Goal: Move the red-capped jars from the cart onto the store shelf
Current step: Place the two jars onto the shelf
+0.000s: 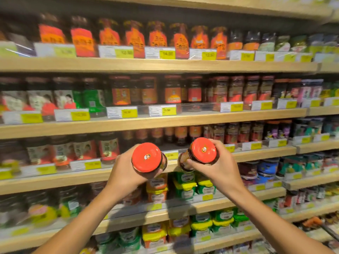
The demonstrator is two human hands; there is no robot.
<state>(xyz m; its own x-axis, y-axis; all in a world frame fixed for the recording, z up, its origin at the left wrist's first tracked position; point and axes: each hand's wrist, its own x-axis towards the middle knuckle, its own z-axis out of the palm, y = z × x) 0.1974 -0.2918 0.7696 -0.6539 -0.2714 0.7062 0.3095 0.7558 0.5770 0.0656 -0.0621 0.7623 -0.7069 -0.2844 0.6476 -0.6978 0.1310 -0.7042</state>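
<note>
Both hands are raised in front of the store shelving, each wrapped around one red-capped jar with the lid tipped back toward the camera. On the left, the left hand (126,173) grips the left jar (146,157) from below and behind, fingers curled around the body just under the cap, so little of the glass shows. On the right, the right hand (218,167) holds the right jar (203,150) the same way, its thumb lying across the dark side wall and its fingertips over the far rim of the lid. The two jars are near each other but apart, level with the wooden shelf edge (256,154) where similar dark jars (181,135) stand set back behind a clear front rail, leaving a gap at the front. No cart shows in this view. These look like filled glass jars: rigid, fairly heavy for their size, smooth on the sides and breakable if knocked against the shelf lip or each other. A hold around the body below the cap seems safer than pinching the lid alone, and each jar will probably need turning upright before its base is set down. Motion blur softens the labels and yellow price tags (128,113), so the brand cannot be read.
</note>
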